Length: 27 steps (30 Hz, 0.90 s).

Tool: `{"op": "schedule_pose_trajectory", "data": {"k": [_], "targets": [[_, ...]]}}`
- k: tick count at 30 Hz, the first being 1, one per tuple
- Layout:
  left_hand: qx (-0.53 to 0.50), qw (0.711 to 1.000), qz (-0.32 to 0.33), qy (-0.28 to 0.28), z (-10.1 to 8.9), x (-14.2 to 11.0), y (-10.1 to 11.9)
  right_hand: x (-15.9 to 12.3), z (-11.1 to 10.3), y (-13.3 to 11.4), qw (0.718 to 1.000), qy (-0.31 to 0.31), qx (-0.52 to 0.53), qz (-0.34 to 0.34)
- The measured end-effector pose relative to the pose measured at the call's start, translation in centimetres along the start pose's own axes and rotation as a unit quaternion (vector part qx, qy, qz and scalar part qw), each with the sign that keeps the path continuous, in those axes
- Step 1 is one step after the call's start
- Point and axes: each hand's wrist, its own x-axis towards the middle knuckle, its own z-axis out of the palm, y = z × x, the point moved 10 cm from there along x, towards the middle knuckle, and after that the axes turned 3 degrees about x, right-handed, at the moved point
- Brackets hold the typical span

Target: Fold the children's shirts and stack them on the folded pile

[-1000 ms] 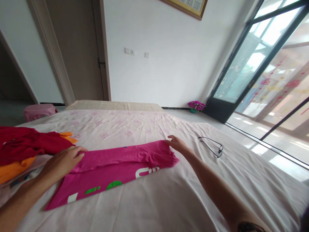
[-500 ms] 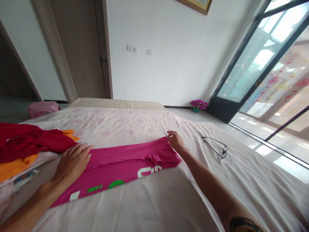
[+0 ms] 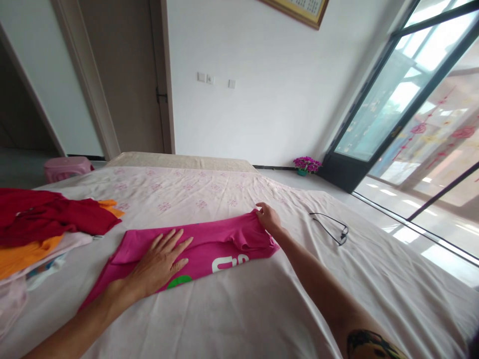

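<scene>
A magenta T-shirt point(image 3: 213, 235) lies folded lengthwise on the bed sheet point(image 3: 224, 319), its sleeve bunched at the right end. White and green print shows on its lower layer. My left hand point(image 3: 160, 259) rests flat on the middle of the shirt, fingers spread, covering part of the print. At the shirt's far right corner, my right hand point(image 3: 268, 217) has its thumb and fingers pinched on the fabric edge.
Red and orange clothes point(image 3: 56, 219) lie heaped at the left. Eyeglasses point(image 3: 337, 232) rest on the sheet at the right. Beyond the bed stand a pink stool point(image 3: 69, 168) and a pot of purple flowers point(image 3: 307, 164). A glass door point(image 3: 377, 114) is at the right.
My left hand has moved right from the shirt's left end onto its middle and spread flat. My right hand stays at the right corner. The shirt's upper layer looks smoother.
</scene>
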Motion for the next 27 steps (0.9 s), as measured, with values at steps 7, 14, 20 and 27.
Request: {"op": "schedule_pose_trajectory", "data": {"k": [7, 14, 20, 27], "targets": [[0.020, 1.000, -0.019, -0.003, 0.2, -0.2, 0.1, -5.1, -2.4, -5.4, 0.984, 0.007, 0.034, -0.174], [0.027, 0.999, -0.018, 0.030, 0.2, -0.3, 0.1, -13.3, -2.8, -9.6, 0.921, -0.129, -0.004, -0.367], [0.011, 0.998, -0.012, 0.054, -0.1, -0.6, -0.1, -13.4, -2.8, -7.4, 0.928, -0.168, -0.046, -0.329], [-0.055, 0.991, 0.003, 0.121, -3.8, 1.2, 3.1, -12.9, -3.5, -6.4, 0.944, -0.178, -0.041, -0.275]]}}
